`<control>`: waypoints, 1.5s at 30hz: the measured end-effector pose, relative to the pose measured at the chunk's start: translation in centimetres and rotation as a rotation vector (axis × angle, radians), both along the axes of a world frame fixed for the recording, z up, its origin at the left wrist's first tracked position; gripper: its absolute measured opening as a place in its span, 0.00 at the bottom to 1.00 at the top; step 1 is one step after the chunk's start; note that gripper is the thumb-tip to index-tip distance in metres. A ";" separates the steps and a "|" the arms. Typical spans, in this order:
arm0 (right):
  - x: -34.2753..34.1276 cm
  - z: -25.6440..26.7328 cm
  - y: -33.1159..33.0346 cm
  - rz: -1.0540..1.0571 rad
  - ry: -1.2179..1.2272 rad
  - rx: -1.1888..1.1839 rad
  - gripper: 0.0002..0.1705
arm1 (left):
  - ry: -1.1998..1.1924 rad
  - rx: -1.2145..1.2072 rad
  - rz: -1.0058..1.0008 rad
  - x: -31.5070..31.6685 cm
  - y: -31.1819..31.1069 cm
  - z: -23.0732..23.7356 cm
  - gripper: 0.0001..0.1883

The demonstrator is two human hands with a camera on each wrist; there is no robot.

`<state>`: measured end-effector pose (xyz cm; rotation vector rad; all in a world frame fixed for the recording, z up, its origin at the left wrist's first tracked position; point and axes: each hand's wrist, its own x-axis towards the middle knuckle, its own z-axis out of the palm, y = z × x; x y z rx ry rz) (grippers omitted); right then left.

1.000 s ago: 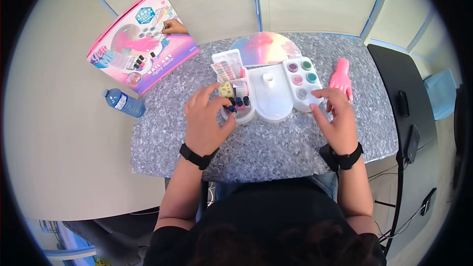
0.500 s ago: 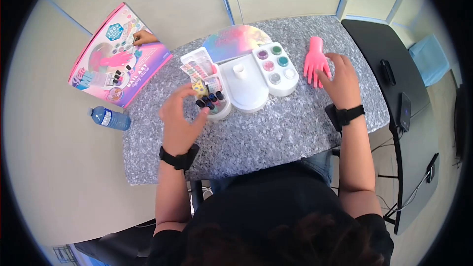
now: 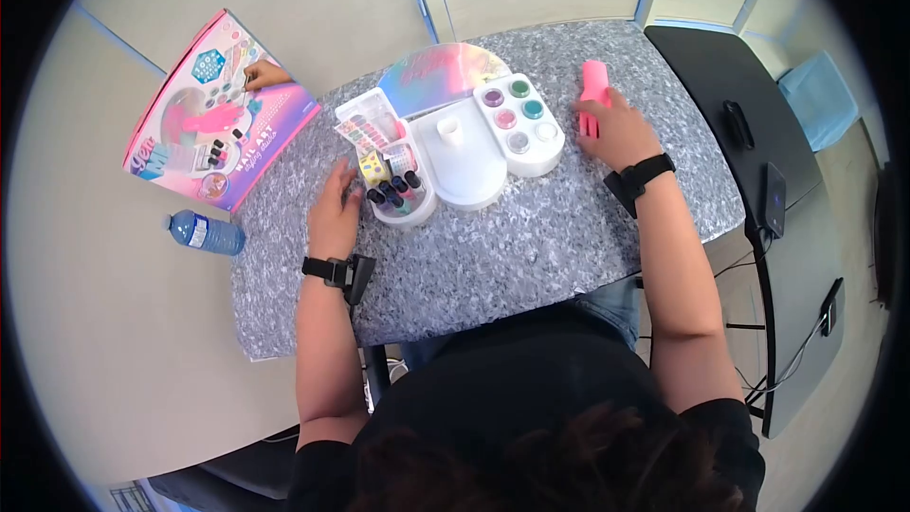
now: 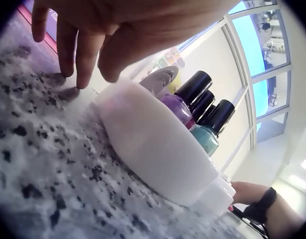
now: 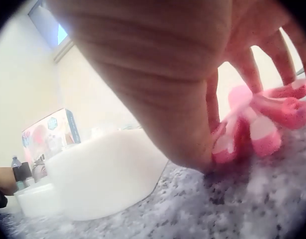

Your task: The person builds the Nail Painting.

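Note:
A pink model hand point(image 3: 594, 78) lies at the right of the speckled table. My right hand point(image 3: 621, 136) grips it from above; in the right wrist view its pink fingertips point(image 5: 265, 137) show beneath my palm. Beside the left end of a white nail-art stand point(image 3: 471, 192), my left hand point(image 3: 332, 218) rests with loose fingers, its fingertips at the table in the left wrist view. The stand's left compartment point(image 3: 406, 218) holds several black-capped nail polish bottles point(image 3: 396, 192) and a yellow patterned roll point(image 3: 373, 167). Its right section point(image 3: 542, 163) carries several glitter pots point(image 3: 506, 118).
A shiny rainbow half-round panel point(image 3: 441, 76) is behind the stand. Sticker sheets point(image 3: 368, 125) lean at its back left. A nail art box point(image 3: 218, 118) and a water bottle point(image 3: 207, 233) are on the left. A black side table point(image 3: 701, 66) adjoins on the right.
My right hand has moved from the glitter-pot section right onto the pink model hand and taken hold of it. My left hand has drawn back from the polish bottles to the table. The head view has shifted.

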<state>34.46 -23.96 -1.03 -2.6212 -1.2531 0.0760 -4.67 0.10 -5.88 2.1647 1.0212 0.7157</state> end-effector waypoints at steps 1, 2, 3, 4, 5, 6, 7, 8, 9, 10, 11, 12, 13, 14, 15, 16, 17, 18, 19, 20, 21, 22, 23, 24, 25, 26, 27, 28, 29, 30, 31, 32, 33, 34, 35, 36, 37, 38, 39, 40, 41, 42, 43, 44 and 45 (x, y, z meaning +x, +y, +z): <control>0.1 0.4 0.0 -0.011 0.026 -0.024 0.36 | -0.008 -0.002 -0.005 -0.2 -0.1 -0.2 0.32; 0.3 0.6 -0.4 -0.007 0.004 -0.025 0.36 | 0.065 0.050 -0.035 -0.4 -0.2 -0.4 0.31; 0.6 0.2 -0.9 0.040 -0.019 0.063 0.34 | 0.131 0.107 -0.054 -0.5 -0.4 -0.1 0.30; 1.1 -0.4 -1.1 0.095 -0.040 0.153 0.31 | 0.072 0.056 -0.040 -0.1 -1.3 1.1 0.29; 2.4 -1.5 -1.4 0.192 -0.021 0.293 0.33 | 0.048 0.063 -0.016 -0.2 -1.0 1.0 0.29; 2.0 -0.4 -1.7 0.174 0.176 0.391 0.32 | 0.042 0.083 -0.065 -0.4 -0.6 0.6 0.30; 1.2 1.0 -2.1 0.154 0.383 0.476 0.31 | 0.043 0.098 -0.115 -0.8 -0.4 0.1 0.30; 0.3 1.7 -1.9 0.179 0.381 0.471 0.31 | 0.036 0.093 -0.121 -1.0 -0.2 -0.2 0.30; -0.7 2.3 -1.7 0.203 0.482 0.630 0.32 | 0.032 0.090 -0.105 -1.1 -0.1 -0.1 0.30; -1.9 3.0 -1.6 0.216 0.586 0.788 0.32 | 0.069 0.145 -0.133 -1.0 -0.1 0.1 0.29; -3.4 3.7 -1.4 0.214 0.588 0.777 0.32 | 0.107 0.194 -0.167 -1.0 -0.4 0.1 0.29; -5.4 4.6 -1.0 0.344 0.713 0.847 0.33 | 0.100 0.200 -0.183 -1.0 -0.7 0.4 0.28; -6.5 5.0 -0.6 0.482 0.835 0.921 0.34 | 0.098 0.198 -0.184 -0.7 -0.6 0.4 0.28; -6.7 5.1 -0.2 0.553 0.902 0.857 0.36 | 0.088 0.160 -0.197 -0.6 -0.7 0.5 0.28; -7.4 5.1 0.3 0.574 0.914 0.844 0.36 | 0.079 0.120 -0.197 -0.8 -1.0 0.6 0.28; -8.4 5.1 0.7 0.557 1.175 0.880 0.37 | 0.114 0.177 -0.200 -0.7 -1.4 1.2 0.28; -9.3 5.2 1.1 0.523 1.438 0.900 0.37 | 0.115 0.169 -0.170 -0.9 -1.4 1.1 0.28; -10.1 5.3 1.5 0.488 1.418 0.889 0.39 | 0.141 0.190 -0.193 -0.9 -1.3 0.9 0.28; -10.3 5.0 2.0 0.493 1.423 0.869 0.39 | 0.164 0.210 -0.225 -0.8 -1.3 0.9 0.28; -10.2 4.4 2.4 0.498 1.237 0.844 0.38 | 0.156 0.189 -0.231 -0.9 -1.4 1.0 0.27; -9.9 4.0 2.4 0.494 1.046 0.817 0.37 | 0.146 0.174 -0.234 -0.8 -1.6 1.2 0.27; -10.5 3.9 2.3 0.464 0.922 0.808 0.36 | 0.143 0.148 -0.230 -0.7 -1.6 1.4 0.27; -10.8 3.6 2.3 0.452 0.909 0.798 0.36 | 0.138 0.126 -0.226 -0.6 -1.7 1.6 0.27; -11.0 3.1 2.5 0.521 0.414 0.714 0.36 | 0.138 0.084 -0.228 -0.5 -2.0 2.3 0.26; -11.3 2.9 2.7 0.571 -0.073 0.605 0.36 | 0.130 0.078 -0.232 -0.4 -2.0 1.9 0.26; -11.9 2.8 2.8 0.577 -0.112 0.557 0.36 | 0.139 0.125 -0.223 -0.4 -1.9 1.5 0.26; -12.2 2.6 2.9 0.580 -0.113 0.555 0.36 | 0.150 0.174 -0.210 -0.5 -2.0 1.5 0.25; -12.4 2.4 3.1 0.581 -0.160 0.498 0.36 | 0.150 0.172 -0.206 -0.6 -2.1 1.7 0.25; -12.6 2.2 3.3 0.582 -0.207 0.443 0.36 | 0.146 0.152 -0.202 -0.5 -2.3 1.9 0.26; -12.7 2.2 3.5 0.587 -0.206 0.443 0.36 | 0.142 0.132 -0.197 -0.5 -2.4 2.1 0.26; -12.7 2.2 3.7 0.594 -0.196 0.439 0.36 | 0.142 0.132 -0.192 -0.4 -2.4 1.9 0.26; -12.7 2.2 3.8 0.600 -0.187 0.435 0.36 | 0.114 0.152 -0.173 -0.4 -2.4 1.5 0.26; -12.7 2.2 3.9 0.605 -0.188 0.434 0.36 | 0.087 0.172 -0.154 -0.3 -2.5 1.4 0.27; -12.8 2.3 3.9 0.607 -0.195 0.434 0.35 | 0.085 0.172 -0.152 -0.3 -2.5 1.5 0.27; -12.8 2.3 3.9 0.607 -0.202 0.432 0.35 | 0.075 0.122 -0.156 -0.2 -2.5 1.5 0.27; -12.8 2.3 3.9 0.606 -0.201 0.428 0.35 | 0.066 0.070 -0.161 -0.2 -2.7 1.6 0.27; -12.8 2.3 3.9 0.603 -0.186 0.435 0.35 | 0.067 0.067 -0.163 -0.1 -2.8 1.8 0.27; -12.8 2.3 3.9 0.600 -0.171 0.444 0.34 | 0.080 0.062 -0.162 0.0 -2.9 2.0 0.28; -12.8 2.2 4.0 0.600 -0.170 0.444 0.34 | 0.092 0.059 -0.159 0.0 -2.9 2.1 0.28; -12.8 2.1 4.1 0.569 -0.194 0.449 0.34 | 0.093 0.059 -0.159 0.0 -2.8 2.0 0.28; -12.8 2.0 4.2 0.538 -0.217 0.453 0.33 | 0.093 0.063 -0.156 0.1 -2.8 1.9 0.28; -12.9 2.0 4.3 0.538 -0.215 0.451 0.33 | 0.093 0.066 -0.154 0.1 -2.8 1.7 0.28; -13.0 1.9 4.4 0.546 -0.208 0.454 0.33 | 0.096 0.063 -0.156 0.1 -2.7 1.5 0.28; -13.0 1.9 4.4 0.554 -0.201 0.459 0.33 | 0.097 0.043 -0.157 0.1 -2.6 1.4 0.28; -13.1 1.9 4.3 0.553 -0.200 0.459 0.33 | 0.098 0.024 -0.156 0.2 -2.6 1.7 0.29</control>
